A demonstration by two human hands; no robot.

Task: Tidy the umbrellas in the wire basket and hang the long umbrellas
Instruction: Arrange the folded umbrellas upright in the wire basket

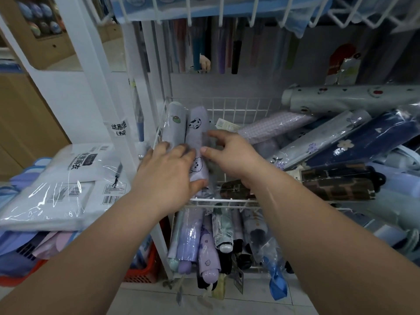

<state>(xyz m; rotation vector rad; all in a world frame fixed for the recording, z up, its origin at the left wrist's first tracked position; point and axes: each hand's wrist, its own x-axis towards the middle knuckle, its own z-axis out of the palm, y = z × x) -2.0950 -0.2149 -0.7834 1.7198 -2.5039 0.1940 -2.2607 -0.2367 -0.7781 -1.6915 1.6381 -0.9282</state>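
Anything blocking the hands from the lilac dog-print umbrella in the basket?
Nothing visible. The left hand rests on the lilac dog-print folded umbrella; the right hand grips a grey folded umbrella beside it.

Basket (241, 108) middle seemingly bare; umbrellas (341, 142) crowd right.

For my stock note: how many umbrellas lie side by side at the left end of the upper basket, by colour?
Pale umbrella: 1
Purple umbrella: 1
Grey umbrella, partly under the right hand: 1
Total: 3
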